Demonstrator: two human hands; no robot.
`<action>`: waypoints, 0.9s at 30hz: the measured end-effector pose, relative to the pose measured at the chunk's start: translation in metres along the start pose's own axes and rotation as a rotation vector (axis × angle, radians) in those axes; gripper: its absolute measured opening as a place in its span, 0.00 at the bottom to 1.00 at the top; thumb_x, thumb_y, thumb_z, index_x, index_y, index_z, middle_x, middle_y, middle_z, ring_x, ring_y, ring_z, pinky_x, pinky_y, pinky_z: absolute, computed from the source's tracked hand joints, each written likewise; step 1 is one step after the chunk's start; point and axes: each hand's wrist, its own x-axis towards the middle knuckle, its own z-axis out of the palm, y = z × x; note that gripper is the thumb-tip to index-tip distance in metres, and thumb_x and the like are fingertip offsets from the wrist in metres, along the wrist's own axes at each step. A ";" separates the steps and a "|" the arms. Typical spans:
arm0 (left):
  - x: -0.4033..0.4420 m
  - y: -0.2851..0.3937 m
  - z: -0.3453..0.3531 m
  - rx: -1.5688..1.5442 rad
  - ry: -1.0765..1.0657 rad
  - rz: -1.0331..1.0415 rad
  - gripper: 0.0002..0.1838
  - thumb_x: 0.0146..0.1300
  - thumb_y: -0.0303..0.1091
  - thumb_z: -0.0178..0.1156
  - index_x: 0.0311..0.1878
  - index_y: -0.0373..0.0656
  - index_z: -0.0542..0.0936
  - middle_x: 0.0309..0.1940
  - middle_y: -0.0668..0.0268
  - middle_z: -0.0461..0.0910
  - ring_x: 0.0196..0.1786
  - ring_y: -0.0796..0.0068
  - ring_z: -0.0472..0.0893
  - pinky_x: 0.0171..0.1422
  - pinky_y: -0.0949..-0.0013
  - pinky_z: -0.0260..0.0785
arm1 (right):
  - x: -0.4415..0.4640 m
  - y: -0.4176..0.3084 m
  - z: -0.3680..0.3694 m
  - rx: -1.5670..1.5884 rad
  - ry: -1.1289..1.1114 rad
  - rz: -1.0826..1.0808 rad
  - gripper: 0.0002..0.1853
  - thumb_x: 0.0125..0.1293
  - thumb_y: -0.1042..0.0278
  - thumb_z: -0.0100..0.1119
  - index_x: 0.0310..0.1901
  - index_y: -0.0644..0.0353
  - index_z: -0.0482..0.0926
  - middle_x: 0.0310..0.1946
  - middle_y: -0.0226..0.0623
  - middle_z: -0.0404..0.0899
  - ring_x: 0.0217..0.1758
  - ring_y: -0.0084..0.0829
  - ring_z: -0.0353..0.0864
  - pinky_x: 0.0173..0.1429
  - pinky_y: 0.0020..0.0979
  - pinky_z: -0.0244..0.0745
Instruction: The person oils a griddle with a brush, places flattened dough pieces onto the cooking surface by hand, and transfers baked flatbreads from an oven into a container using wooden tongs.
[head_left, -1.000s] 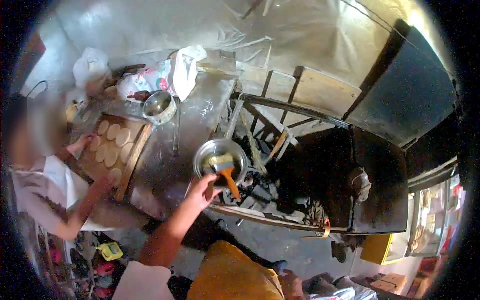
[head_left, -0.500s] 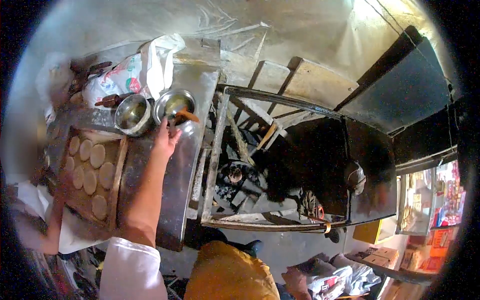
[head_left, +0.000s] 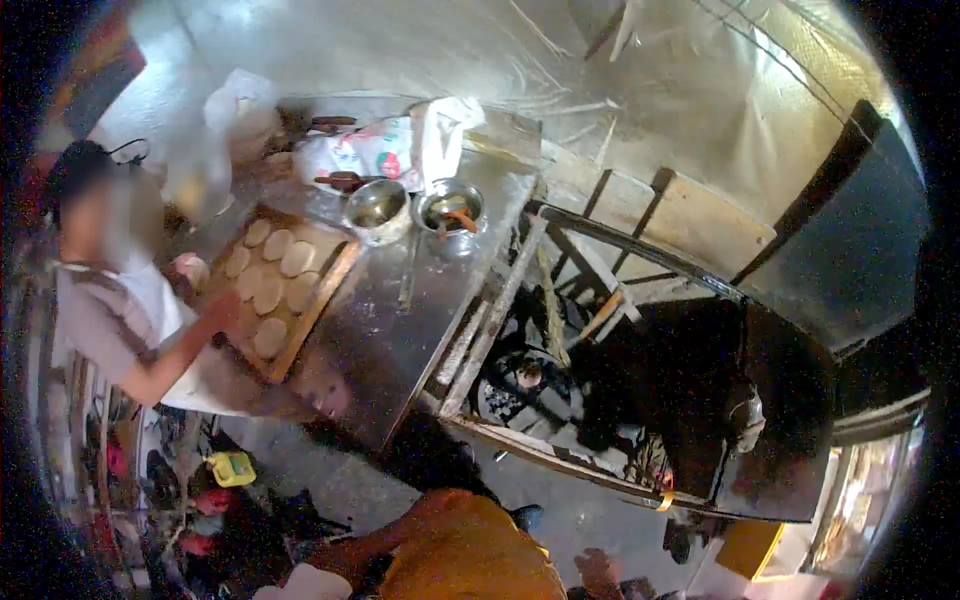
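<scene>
Bowl (head_left: 422, 207) has gone down onto the table (head_left: 385, 335), brush (head_left: 461, 217) inside, beside the pot (head_left: 380, 237); my left hand (head_left: 432, 512) has released it, now blurred by my lap. I can't tell either hand's opening, or whether my right hand (head_left: 598, 572) holds anything.

A small food-making kitchen or bakery, by the look of the tray (head_left: 345, 262) of flat dough rounds (head_left: 267, 290) and metal pots (head_left: 378, 212) on the worktop (head_left: 375, 345), beside an open hearth frame (head_left: 590, 450) with ash and charred wood inside

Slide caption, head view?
Orange-handled brush rests in a shiny steel bowl; pale dough discs lie on a brown wooden tray.
</scene>
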 end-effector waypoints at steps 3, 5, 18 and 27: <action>-0.086 0.007 0.020 0.215 0.262 -0.164 0.25 0.71 0.49 0.64 0.63 0.42 0.80 0.56 0.61 0.82 0.57 0.67 0.82 0.65 0.59 0.74 | -0.004 0.030 0.001 -0.121 -0.015 0.017 0.21 0.67 0.52 0.69 0.54 0.56 0.80 0.41 0.45 0.85 0.44 0.38 0.84 0.44 0.43 0.82; -0.117 -0.073 -0.008 0.056 0.318 -0.183 0.28 0.70 0.49 0.65 0.66 0.41 0.76 0.61 0.59 0.79 0.62 0.63 0.78 0.66 0.58 0.74 | -0.009 0.032 -0.006 0.073 -0.061 0.300 0.18 0.69 0.55 0.68 0.51 0.58 0.80 0.41 0.43 0.83 0.48 0.33 0.82 0.51 0.42 0.81; -0.141 -0.184 -0.084 -0.949 0.121 0.092 0.28 0.69 0.44 0.68 0.66 0.40 0.75 0.59 0.59 0.80 0.59 0.61 0.83 0.55 0.61 0.82 | 0.011 0.045 -0.001 0.047 -0.032 0.144 0.19 0.67 0.56 0.67 0.53 0.58 0.79 0.41 0.42 0.84 0.49 0.34 0.82 0.51 0.43 0.81; -0.120 -0.175 -0.173 -0.173 0.263 -0.100 0.22 0.70 0.35 0.66 0.65 0.42 0.77 0.56 0.58 0.83 0.54 0.64 0.84 0.54 0.64 0.80 | 0.004 -0.023 0.045 0.045 0.011 0.134 0.20 0.65 0.57 0.67 0.55 0.58 0.79 0.42 0.41 0.84 0.49 0.35 0.82 0.52 0.44 0.81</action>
